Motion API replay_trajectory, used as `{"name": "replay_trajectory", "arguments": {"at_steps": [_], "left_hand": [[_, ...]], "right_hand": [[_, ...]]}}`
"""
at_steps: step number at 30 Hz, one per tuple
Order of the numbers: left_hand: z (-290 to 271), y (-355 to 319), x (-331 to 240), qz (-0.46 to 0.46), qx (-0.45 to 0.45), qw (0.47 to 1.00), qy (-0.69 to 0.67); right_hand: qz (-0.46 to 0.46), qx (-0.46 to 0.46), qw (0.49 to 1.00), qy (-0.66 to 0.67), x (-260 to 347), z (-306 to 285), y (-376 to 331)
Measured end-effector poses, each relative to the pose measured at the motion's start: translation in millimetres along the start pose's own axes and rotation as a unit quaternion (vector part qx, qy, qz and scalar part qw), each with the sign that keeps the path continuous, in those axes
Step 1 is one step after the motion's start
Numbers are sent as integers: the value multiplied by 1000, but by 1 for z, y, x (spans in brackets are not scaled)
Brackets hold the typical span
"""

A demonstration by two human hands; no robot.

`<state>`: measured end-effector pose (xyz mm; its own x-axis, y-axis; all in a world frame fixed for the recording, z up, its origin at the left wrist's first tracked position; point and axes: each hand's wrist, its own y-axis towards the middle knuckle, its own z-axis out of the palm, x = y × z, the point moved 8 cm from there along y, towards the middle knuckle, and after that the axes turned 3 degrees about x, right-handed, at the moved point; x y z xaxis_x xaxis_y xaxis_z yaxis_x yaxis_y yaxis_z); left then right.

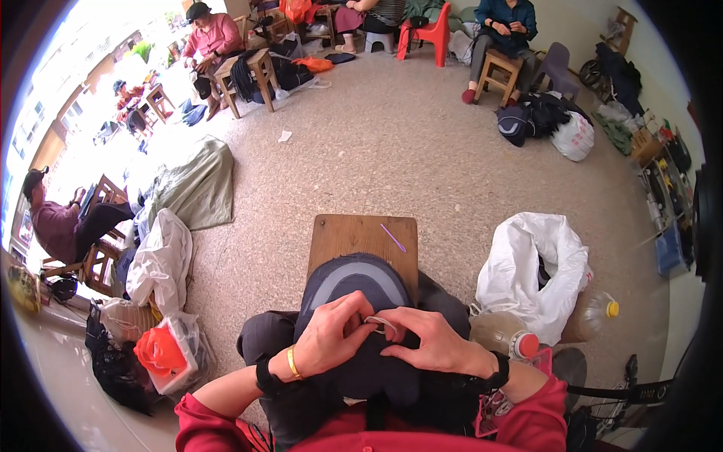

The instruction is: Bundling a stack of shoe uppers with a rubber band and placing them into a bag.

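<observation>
A dark navy fabric piece (pixel 343 282) with a curved grey band lies over my lap and the near part of a small wooden stool (pixel 335 233). Above the cloth, my left hand (pixel 335 331) pinches with its fingertips at a thin white cord (pixel 382 322). The cord bends in a small loop between both hands. My right hand (pixel 425 340) grips it too, with thumb and fingers curled close to the left fingertips. Exactly where the cord's ends go is hidden by my fingers. On the stool top lies a thin purple stick-like tool (pixel 393 237).
On my right are an open white sack (pixel 520 264) and large bottles, one with a red cap (pixel 527 345). To my left stand a clear container with an orange-red bag (pixel 160 352) and a pale sack (pixel 162 260). Several people sit farther off, near a red chair (pixel 428 36).
</observation>
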<state>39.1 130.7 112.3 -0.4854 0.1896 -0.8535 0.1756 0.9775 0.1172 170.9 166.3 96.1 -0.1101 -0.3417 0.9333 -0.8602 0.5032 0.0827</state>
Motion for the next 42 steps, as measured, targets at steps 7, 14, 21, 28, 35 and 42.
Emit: {"name": "replay_trajectory", "arguments": {"at_steps": [7,14,21,28,35,42], "left_hand": [[-11,-7,16,-21,-23,999,-12],[-14,-11,29,-67,-31,934,-349],[-58,17,32,-76,28,995,-59],[-94,43,73,-83,-39,973,210],[-83,35,121,-235,91,963,92],[-64,24,130,-247,144,957,55]], "right_hand": [[-30,-39,998,-28,7,-15,18],[-23,-4,999,-29,12,-21,44],[-63,-15,992,-104,12,-26,85],[-48,-48,985,-160,-27,-48,134],[16,-13,986,-164,-78,-45,152],[0,50,982,-184,-87,-28,160]]}}
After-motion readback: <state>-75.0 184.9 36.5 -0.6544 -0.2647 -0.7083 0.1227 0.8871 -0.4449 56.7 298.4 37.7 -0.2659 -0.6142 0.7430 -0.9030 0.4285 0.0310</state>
